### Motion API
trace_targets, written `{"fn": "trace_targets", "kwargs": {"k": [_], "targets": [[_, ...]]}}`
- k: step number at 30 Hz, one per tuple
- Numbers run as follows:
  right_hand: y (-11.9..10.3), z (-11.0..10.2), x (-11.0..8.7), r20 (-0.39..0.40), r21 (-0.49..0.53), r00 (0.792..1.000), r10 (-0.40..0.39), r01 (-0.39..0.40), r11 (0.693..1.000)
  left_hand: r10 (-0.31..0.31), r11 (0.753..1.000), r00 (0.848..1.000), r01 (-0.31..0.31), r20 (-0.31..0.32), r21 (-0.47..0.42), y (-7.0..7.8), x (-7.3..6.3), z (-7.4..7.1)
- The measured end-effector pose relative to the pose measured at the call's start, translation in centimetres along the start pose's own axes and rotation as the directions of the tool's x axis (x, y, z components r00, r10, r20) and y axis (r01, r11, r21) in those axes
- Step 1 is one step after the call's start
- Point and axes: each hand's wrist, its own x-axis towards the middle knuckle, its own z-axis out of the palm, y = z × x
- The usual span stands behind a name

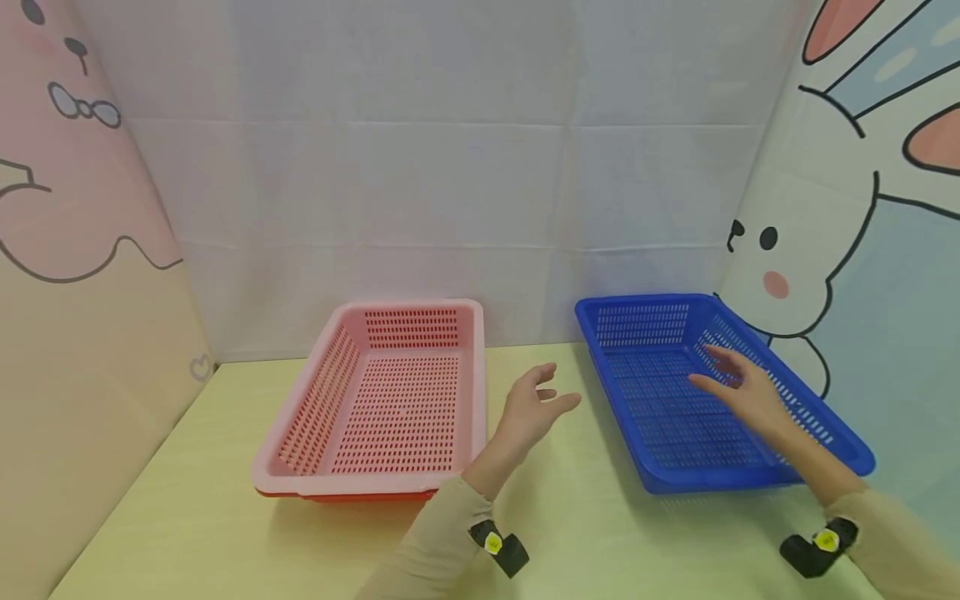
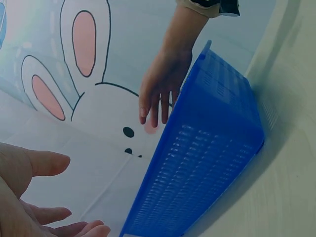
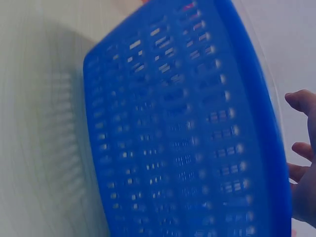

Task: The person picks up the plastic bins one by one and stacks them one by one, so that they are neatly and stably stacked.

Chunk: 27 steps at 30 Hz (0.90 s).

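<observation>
A blue plastic basket [image 1: 675, 479] with slotted walls stands at the right of the table, and nothing lies in it. Over its right part hangs my right hand [image 1: 750, 396], fingers loosely bent and thumb apart, holding nothing. My left hand [image 1: 528, 412] hovers between the two baskets, just right of the pink basket [image 1: 470, 392], with relaxed fingers and nothing in its grasp. The left wrist view shows the blue basket's side [image 2: 197, 148] beyond the left thumb. In the right wrist view the basket's slotted wall [image 3: 168, 123] fills the middle, with my right hand [image 3: 306, 153] past its rim.
Beneath the pink basket a red basket's edge [image 1: 367, 497] shows. Both stand on a pale yellow tabletop [image 1: 187, 508]. A white cloth [image 1: 450, 183] hangs behind, with cartoon-printed cloths [image 1: 892, 333] at the sides. Each wrist wears a black camera strap.
</observation>
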Motion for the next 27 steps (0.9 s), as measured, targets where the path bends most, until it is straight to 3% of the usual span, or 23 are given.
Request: {"fn": "trace_targets", "kwargs": {"k": [2, 6, 15, 21, 27], "targets": [[1.6, -0.3, 0.3, -0.014, -0.037, 0.999, 0.029, -0.029, 0.999, -0.007, 1.000, 1.000, 0.007, 0.009, -0.007, -0.2, 0.0, 0.9], [2.7, -1.4, 0.0, -0.019, -0.068, 0.999, 0.031, -0.032, 0.997, -0.024, 1.000, 0.999, 0.025, 0.024, -0.017, -0.7, -0.1, 2.6], [5.3, -3.7, -0.6, -0.059, -0.139, 0.998, -0.018, 0.010, 0.990, -0.070, 0.997, 0.997, 0.070, 0.016, -0.019, -1.8, -0.9, 5.4], [5.1, -5.0, -1.5, -0.138, -0.134, 0.990, -0.026, 0.007, 0.991, -0.089, 0.995, 0.996, 0.089, 0.001, -0.045, -2.5, -0.9, 6.6], [4.8, -6.0, -2.4, -0.113, -0.151, 0.993, -0.028, 0.011, 0.989, -0.096, 0.993, 0.995, 0.095, -0.013, -0.073, -3.0, -0.7, 7.5]]}}
